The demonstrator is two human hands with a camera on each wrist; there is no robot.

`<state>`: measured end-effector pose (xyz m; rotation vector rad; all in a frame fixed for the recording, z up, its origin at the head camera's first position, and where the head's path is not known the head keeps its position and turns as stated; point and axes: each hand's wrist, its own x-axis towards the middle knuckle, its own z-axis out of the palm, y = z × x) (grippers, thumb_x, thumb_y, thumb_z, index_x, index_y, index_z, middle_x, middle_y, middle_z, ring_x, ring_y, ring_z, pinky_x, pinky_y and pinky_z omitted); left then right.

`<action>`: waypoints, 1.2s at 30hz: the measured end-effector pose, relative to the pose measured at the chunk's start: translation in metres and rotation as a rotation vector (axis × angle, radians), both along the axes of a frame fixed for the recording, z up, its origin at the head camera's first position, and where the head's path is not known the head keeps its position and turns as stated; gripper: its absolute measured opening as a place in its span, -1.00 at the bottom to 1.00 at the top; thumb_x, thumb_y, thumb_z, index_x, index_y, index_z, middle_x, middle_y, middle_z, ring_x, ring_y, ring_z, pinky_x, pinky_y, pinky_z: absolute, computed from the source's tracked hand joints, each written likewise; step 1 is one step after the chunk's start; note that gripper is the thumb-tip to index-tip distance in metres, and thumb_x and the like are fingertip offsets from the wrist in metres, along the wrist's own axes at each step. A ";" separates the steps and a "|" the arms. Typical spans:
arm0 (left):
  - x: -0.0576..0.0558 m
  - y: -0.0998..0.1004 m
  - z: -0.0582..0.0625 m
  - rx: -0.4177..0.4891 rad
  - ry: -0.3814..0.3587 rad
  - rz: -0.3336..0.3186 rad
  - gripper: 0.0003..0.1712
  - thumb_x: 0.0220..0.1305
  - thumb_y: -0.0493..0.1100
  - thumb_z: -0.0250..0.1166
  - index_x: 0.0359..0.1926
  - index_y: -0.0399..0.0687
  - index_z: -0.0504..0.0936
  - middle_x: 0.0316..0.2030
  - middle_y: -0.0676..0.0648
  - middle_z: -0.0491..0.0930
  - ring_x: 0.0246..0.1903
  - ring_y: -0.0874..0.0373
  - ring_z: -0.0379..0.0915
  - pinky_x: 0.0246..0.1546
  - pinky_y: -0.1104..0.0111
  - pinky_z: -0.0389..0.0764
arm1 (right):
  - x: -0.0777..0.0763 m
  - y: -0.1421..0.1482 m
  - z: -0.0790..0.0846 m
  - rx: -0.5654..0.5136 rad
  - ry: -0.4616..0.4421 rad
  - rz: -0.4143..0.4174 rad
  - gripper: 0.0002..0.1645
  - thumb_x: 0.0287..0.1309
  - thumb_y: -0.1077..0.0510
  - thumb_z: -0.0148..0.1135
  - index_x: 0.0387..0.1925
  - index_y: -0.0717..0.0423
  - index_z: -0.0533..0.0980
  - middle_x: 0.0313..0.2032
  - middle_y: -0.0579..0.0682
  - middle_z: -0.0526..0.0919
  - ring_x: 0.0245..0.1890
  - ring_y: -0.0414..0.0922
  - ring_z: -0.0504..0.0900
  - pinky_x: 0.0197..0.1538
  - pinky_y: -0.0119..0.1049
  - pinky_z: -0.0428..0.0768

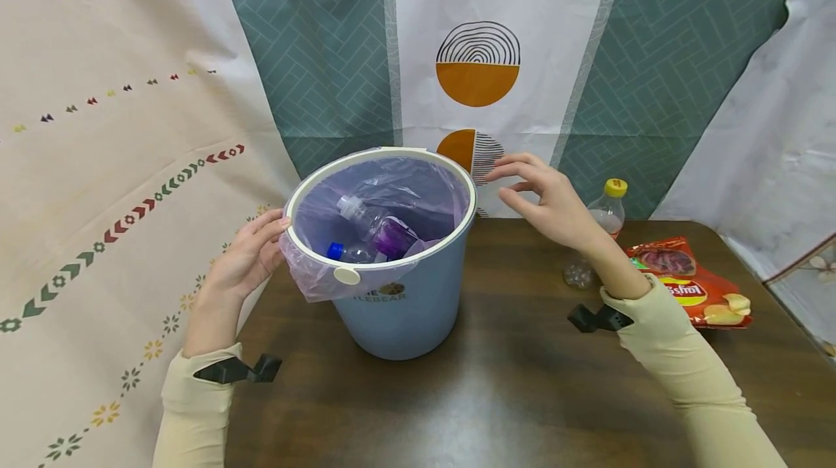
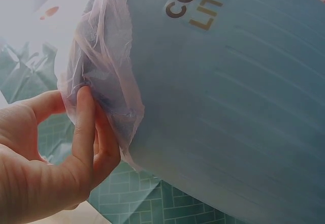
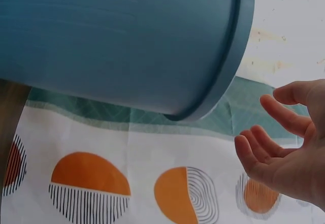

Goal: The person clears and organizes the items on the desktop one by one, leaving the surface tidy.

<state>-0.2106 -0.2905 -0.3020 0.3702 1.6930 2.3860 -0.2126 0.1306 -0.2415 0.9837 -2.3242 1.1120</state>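
A blue trash bin (image 1: 405, 315) with a white rim ring stands on the table, lined with a thin purple-pink bag (image 1: 313, 276) that hangs over its outside. Inside lie a clear bottle with a purple label (image 1: 395, 236) and a blue-capped bottle (image 1: 353, 253). My left hand (image 1: 244, 254) holds the bin's left edge, fingertips at the rim and against the liner (image 2: 114, 71). Apart from the bin's right side, my right hand (image 1: 545, 199) is raised with loosely bent fingers and nothing in it. The left wrist view hides what lies behind the liner.
Right of the bin, behind my right forearm, stands a clear bottle with a yellow cap (image 1: 615, 188), partly covered. A red chip bag (image 1: 692, 283) lies beside it on the brown wooden table (image 1: 509, 381). Patterned cloth (image 1: 326, 40) hangs behind and at the left.
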 end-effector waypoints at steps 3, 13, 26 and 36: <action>0.000 0.000 0.001 -0.004 -0.001 -0.004 -0.77 0.37 -0.30 -0.07 0.01 -0.13 0.35 -0.32 0.03 0.56 -0.40 0.30 0.55 -0.35 0.56 0.62 | 0.002 0.005 0.000 0.009 0.005 -0.011 -0.73 0.12 0.36 0.14 -0.10 0.24 0.51 0.04 0.12 0.47 0.09 -0.08 0.39 -0.01 -0.47 0.52; 0.003 0.001 0.001 -0.013 0.007 0.003 -0.76 0.38 -0.29 -0.08 0.03 -0.14 0.34 -0.32 0.03 0.56 -0.41 0.30 0.55 -0.37 0.56 0.62 | 0.003 0.025 -0.007 0.044 -0.004 -0.091 -0.70 0.16 0.31 0.13 -0.04 0.22 0.48 0.05 0.09 0.48 0.02 -0.20 0.41 -0.04 -0.44 0.51; 0.002 0.000 0.000 -0.021 0.012 0.002 -0.76 0.37 -0.28 -0.07 0.02 -0.13 0.34 -0.31 0.03 0.57 -0.38 0.29 0.56 -0.33 0.54 0.63 | -0.027 0.068 -0.040 -0.024 -0.014 -0.226 -0.61 0.19 0.21 0.13 0.07 -0.01 0.46 0.04 -0.05 0.51 -0.07 -0.44 0.38 -0.07 -0.72 0.39; 0.000 -0.001 -0.001 -0.020 0.027 -0.008 -0.78 0.37 -0.28 -0.08 0.00 -0.13 0.37 -0.33 0.04 0.57 -0.40 0.29 0.55 -0.36 0.55 0.63 | -0.032 0.082 -0.053 -0.156 0.028 -0.365 -0.68 0.20 0.23 0.07 0.00 0.05 0.50 -0.02 0.03 0.55 -0.09 -0.46 0.43 -0.10 -0.73 0.38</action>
